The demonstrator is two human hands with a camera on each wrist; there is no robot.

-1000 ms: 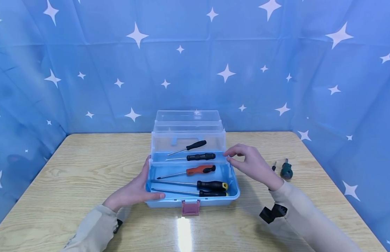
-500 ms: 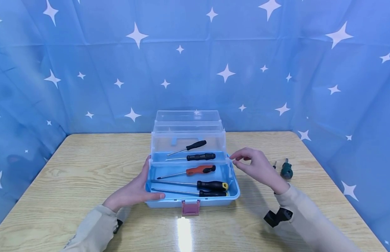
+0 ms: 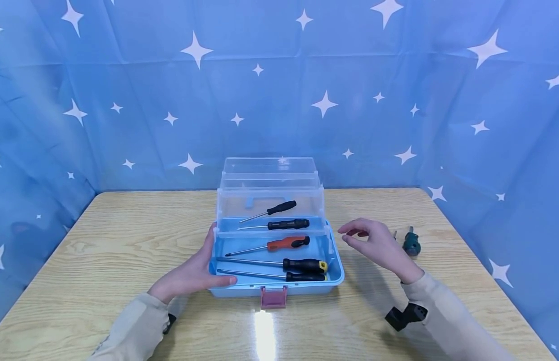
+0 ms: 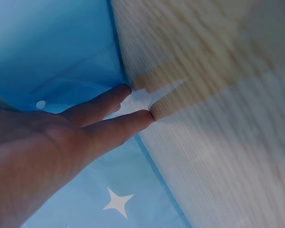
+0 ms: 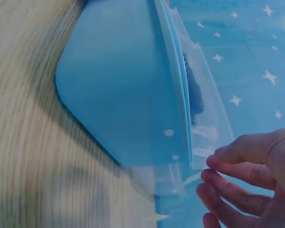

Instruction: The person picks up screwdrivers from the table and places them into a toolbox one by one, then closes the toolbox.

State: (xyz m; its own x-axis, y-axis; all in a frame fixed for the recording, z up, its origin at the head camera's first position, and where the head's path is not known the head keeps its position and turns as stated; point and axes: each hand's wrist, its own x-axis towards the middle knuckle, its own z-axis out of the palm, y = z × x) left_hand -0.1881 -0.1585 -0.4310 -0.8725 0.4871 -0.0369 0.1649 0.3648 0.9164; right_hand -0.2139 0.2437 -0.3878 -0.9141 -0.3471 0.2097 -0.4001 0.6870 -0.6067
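A light-blue toolbox point(image 3: 335, 276) with a clear lid point(image 3: 269, 166) raised behind it stands mid-table. My left hand point(image 3: 193, 271) rests on its left side, thumb on the front rim; the left wrist view shows straight fingers point(image 4: 118, 130) along the wall. Inside lie an orange-and-black screwdriver point(image 3: 286, 243), a black-and-yellow screwdriver point(image 3: 304, 265) and a slim black screwdriver point(image 3: 306, 277). Farther back are a black screwdriver point(image 3: 288, 224) and a small black screwdriver point(image 3: 281, 206), by the clear tray part. My right hand point(image 3: 374, 245) hovers right of the box, fingers loosely bent, holding nothing.
A stubby green screwdriver point(image 3: 412, 243) lies on the wooden table point(image 3: 126, 240) right of my right hand. Beside it, a thin shaft tip point(image 3: 395, 234) shows, the rest hidden by the hand. A purple latch point(image 3: 273, 298) hangs at the box front. A starry blue curtain point(image 3: 270, 100) surrounds the table.
My right hand has moved right and slightly down, away from the box's clear part. My left hand, the toolbox and the screwdrivers have stayed in place.
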